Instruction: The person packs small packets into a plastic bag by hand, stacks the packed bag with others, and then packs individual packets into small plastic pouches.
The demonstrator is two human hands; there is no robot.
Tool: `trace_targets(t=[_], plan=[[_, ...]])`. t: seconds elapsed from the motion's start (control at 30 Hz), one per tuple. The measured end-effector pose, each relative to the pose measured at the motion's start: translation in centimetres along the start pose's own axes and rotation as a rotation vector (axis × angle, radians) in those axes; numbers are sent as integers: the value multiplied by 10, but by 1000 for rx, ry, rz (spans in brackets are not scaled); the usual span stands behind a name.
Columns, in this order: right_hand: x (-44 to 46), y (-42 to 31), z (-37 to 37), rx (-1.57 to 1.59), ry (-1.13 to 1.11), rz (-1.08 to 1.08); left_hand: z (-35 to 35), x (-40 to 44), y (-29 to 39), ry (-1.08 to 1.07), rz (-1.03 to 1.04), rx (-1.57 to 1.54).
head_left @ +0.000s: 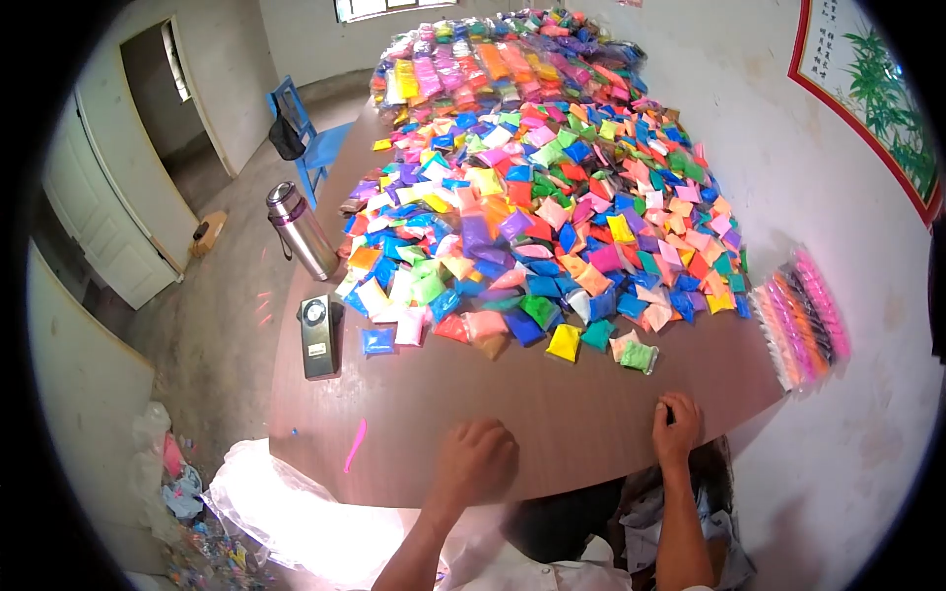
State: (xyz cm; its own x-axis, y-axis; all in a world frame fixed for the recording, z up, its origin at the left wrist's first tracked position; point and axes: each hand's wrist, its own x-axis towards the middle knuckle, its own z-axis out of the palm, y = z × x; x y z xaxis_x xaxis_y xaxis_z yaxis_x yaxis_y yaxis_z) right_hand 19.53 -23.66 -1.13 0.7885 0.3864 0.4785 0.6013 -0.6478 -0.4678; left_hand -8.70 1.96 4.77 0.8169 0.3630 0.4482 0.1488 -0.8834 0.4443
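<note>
My left hand (479, 459) rests near the front edge of the brown table (394, 404), its fingers curled in; what they hold, if anything, is hidden. To the right, my right hand (678, 424) is closed too, thumb against the fingers, and I cannot make out anything in it. A bright pink strip-like tool (356, 445) lies left of my left hand. Beyond both hands spreads a large heap of small coloured packets (522, 227). The green packet (640, 357) is the one nearest my right hand.
A black device (319, 337) and a steel flask (303, 232) stand at the table's left side. Larger coloured bags (473, 74) are piled at the far end. Long packs (803, 320) lean by the right wall. A blue chair (320, 148) stands behind left.
</note>
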Motion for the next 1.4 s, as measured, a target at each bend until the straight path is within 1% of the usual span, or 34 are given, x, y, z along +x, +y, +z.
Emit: trace_targets(t=[0.07,0.17,0.33,0.43,0.53,0.67,0.73,0.77,0.83,0.9,0.97,1.0,1.07,1.1,1.13,1.2,1.23,1.33,1.4], plan=[[0,0,1,-1,1,-23,-1,0,-1,1,-9,-13],[0,-3,1,3,16,4,-1,-2,-3,-8,-25,-41],[-1,3,2,-44,47,-66,12,-8,-10,-17,-153,-158],[-1,-2,1,-59,67,-47,19,-10,-12,38,-127,-160],[-1,-1,2,-72,96,-68,23,-12,-15,22,-168,-192],[1,-8,-2,-62,106,-44,21,-8,-21,12,-149,-213],[0,-7,-2,-60,109,-65,24,-10,-33,18,-511,-636],[1,-8,-3,-58,109,-60,22,-9,-41,14,-511,-633],[1,-12,-3,45,45,-2,-4,22,-51,253,-455,-336],[2,-11,-3,24,66,-17,-16,39,-75,334,-464,-152],[2,-9,-2,6,83,-32,-17,52,-115,324,-565,-29],[2,-9,-3,20,86,-27,-14,57,-133,325,-566,-17],[3,-13,-7,39,91,-21,-4,68,-162,471,-396,196],[3,-15,-11,30,48,4,3,73,-170,512,-362,251],[4,-17,-12,21,5,26,8,74,-174,514,-362,258],[4,-12,-7,36,23,9,15,77,-174,329,-497,206],[3,-10,-6,44,38,-5,19,78,-166,376,-497,236],[3,-11,-5,93,51,12,21,75,-159,418,-481,253],[2,-7,-4,72,48,-4,23,67,-153,390,-503,220]])
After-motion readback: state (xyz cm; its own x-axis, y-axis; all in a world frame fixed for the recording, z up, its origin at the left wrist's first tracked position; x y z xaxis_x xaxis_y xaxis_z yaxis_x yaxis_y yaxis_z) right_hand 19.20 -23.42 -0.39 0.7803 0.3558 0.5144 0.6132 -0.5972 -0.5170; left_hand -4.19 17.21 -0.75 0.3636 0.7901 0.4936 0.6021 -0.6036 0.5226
